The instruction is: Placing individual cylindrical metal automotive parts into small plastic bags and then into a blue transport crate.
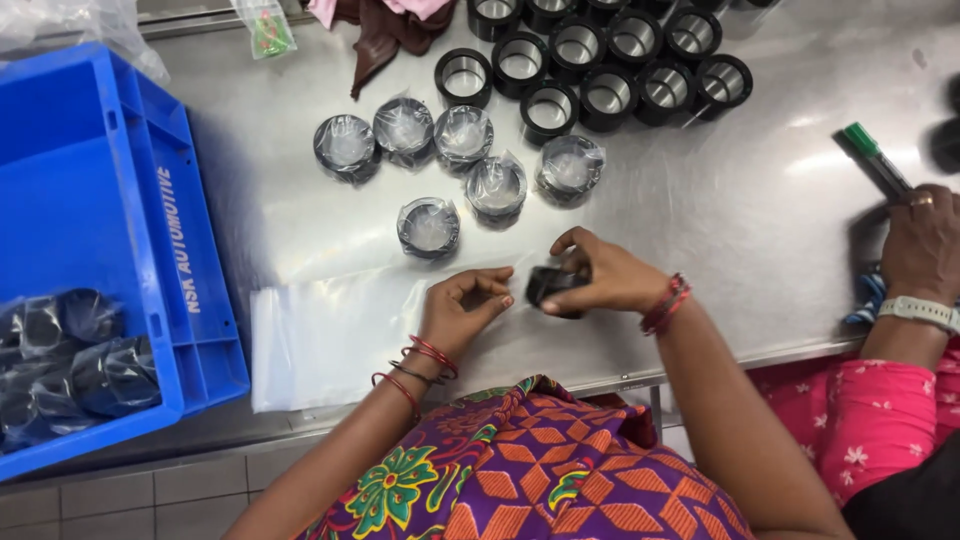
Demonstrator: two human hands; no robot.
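My right hand point(600, 272) grips a black ring-shaped part point(550, 284) near the table's front edge. My left hand point(462, 310) is just left of it, fingers curled, pinching the edge of a clear plastic bag point(330, 325) from a flat stack lying on the steel table point(760, 210). Several black rings wrapped in clear plastic point(428, 226) lie in a loose group beyond my hands. Farther back stand several bare black rings with shiny metal liners point(607, 93).
A blue plastic crate point(90, 180) at the left holds wrapped rings. A co-worker's hand point(925, 245) at the right edge holds a green-capped marker point(872, 158). Dark and pink cloth point(385, 25) lies at the back.
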